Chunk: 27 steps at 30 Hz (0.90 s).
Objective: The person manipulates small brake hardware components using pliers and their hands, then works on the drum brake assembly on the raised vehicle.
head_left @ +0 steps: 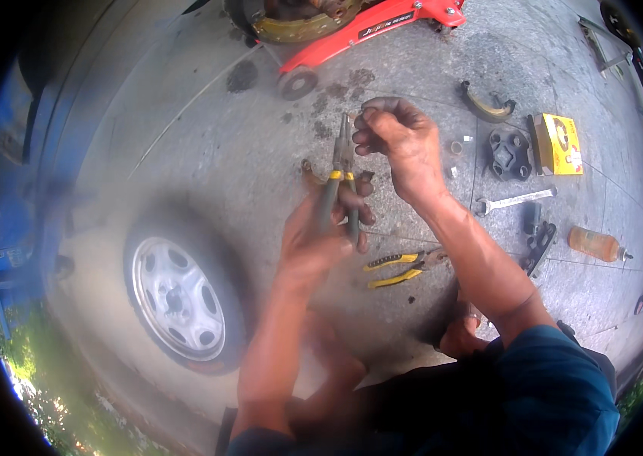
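"Gripping what, there near the centre of the frame?"

"A pair of grey-handled pliers (330,196) with yellow bands. My left hand (312,232) has its fingers curled around the handles, and the slim nose points toward the top of the frame."

"And your right hand (406,140)?"

"It's just right of the pliers' tip, thumb and fingers drawn together. I can't tell whether there's something small pinched between them; that spot is too small to make out."

"What's below your hands?"

"A second pair, yellow-handled pliers (411,258), on the grey floor (207,167), the head end close beside my right forearm. Over in the lower left of the frame is a wheel (179,299) with a silver rim and a dark tyre."

"And off to the right?"

"In the upper right part, a curved metal shoe (486,110). Under it, a dark plate with holes (509,154), just beside a yellow box (562,144). A small ring (456,147) sits between that plate and my right hand. Farther down there's a silver wrench (517,201), tilted slightly, then a dark bracket (540,247). A bottle (593,244) of amber liquid lies on its side nearer the right edge."

"Anything up top?"

"A red floor jack (374,32), slanting across the top of the frame, well apart from the wheel."
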Motion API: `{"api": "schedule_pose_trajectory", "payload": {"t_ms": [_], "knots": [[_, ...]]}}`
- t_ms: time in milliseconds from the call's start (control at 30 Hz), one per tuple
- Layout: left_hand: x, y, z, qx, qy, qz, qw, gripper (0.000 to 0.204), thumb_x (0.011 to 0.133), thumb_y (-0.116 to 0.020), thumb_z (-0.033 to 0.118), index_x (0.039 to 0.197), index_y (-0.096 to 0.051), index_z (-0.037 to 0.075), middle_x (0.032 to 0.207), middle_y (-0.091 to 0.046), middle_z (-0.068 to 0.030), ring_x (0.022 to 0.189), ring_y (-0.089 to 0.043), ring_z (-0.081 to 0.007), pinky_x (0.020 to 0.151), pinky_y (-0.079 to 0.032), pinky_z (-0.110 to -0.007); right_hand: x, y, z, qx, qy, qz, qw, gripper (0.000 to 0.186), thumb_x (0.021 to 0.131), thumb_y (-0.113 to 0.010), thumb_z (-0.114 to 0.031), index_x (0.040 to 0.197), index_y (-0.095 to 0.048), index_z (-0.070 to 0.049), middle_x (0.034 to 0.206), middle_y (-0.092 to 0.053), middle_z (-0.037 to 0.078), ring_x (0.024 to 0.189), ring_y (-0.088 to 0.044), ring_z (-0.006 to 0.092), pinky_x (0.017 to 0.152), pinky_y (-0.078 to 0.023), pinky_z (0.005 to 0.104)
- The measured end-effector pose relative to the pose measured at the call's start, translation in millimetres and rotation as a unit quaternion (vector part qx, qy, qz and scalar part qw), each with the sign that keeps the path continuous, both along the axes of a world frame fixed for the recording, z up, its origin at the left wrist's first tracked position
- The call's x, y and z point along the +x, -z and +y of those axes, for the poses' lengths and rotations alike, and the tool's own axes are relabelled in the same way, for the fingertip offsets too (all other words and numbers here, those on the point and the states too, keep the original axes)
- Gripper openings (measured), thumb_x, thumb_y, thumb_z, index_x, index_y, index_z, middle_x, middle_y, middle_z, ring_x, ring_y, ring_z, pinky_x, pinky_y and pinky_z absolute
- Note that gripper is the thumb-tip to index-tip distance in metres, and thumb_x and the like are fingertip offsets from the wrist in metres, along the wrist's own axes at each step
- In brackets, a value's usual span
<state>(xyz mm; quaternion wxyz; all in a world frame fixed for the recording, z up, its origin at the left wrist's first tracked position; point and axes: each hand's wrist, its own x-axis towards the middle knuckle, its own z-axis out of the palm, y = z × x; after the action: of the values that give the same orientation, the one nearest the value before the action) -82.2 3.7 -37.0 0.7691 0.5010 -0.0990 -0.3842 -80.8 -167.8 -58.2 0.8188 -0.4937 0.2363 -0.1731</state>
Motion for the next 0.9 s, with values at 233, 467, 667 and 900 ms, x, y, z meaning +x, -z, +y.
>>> {"api": "schedule_pose_trajectory", "payload": {"t_ms": [233,467,667,900], "knots": [[-3.2,-1.2,-3.1,-0.003,-0.009,0.017,1.0,0.058,0.058,-0.07,0.02,0.108,-0.052,-0.001,0.115,-0.053,-0.0208,0.092,-0.057,-0.0295,0.061,-0.051,-0.037,1.9,-6.9,2.1,-0.048,0.011,-0.006,0.999,0.028,0.084,-0.06,-0.015,0.099,-0.059,0.008,0.084,-0.063,0.011,0.07,-0.063,0.017,0.063,-0.053,0.0289],[-3.5,-6.1,-7.1,0.016,-0.013,0.023,1.0,0.056,0.056,-0.068,0.025,0.104,-0.052,0.0,0.114,-0.054,-0.0229,0.091,-0.057,-0.0276,0.06,-0.051,-0.036,2.6,-8.1,2.4,-0.062,0.016,0.0,0.998,0.024,0.084,-0.06,-0.013,0.098,-0.06,0.007,0.083,-0.064,0.011,0.07,-0.062,0.016,0.063,-0.053,0.0286],[-2.7,-3.9,-8.5,0.016,-0.023,0.037,0.999,0.056,0.055,-0.068,0.026,0.103,-0.052,0.0,0.111,-0.055,-0.0236,0.088,-0.058,-0.0257,0.055,-0.051,-0.034,2.6,-8.6,3.2,-0.071,0.011,-0.002,0.997,0.021,0.084,-0.06,-0.011,0.097,-0.061,0.006,0.081,-0.064,0.009,0.069,-0.062,0.015,0.063,-0.052,0.0283],[-2.7,-2.8,-5.9,-0.036,-0.008,0.048,0.998,0.046,0.062,-0.06,0.008,0.106,-0.053,-0.003,0.118,-0.05,-0.022,0.091,-0.055,-0.0235,0.06,-0.051,-0.031,1.9,-7.4,2.2,-0.065,0.011,-0.002,0.998,0.02,0.085,-0.06,-0.011,0.097,-0.061,0.005,0.082,-0.064,0.008,0.069,-0.061,0.0139,0.062,-0.051,0.0275]]}}
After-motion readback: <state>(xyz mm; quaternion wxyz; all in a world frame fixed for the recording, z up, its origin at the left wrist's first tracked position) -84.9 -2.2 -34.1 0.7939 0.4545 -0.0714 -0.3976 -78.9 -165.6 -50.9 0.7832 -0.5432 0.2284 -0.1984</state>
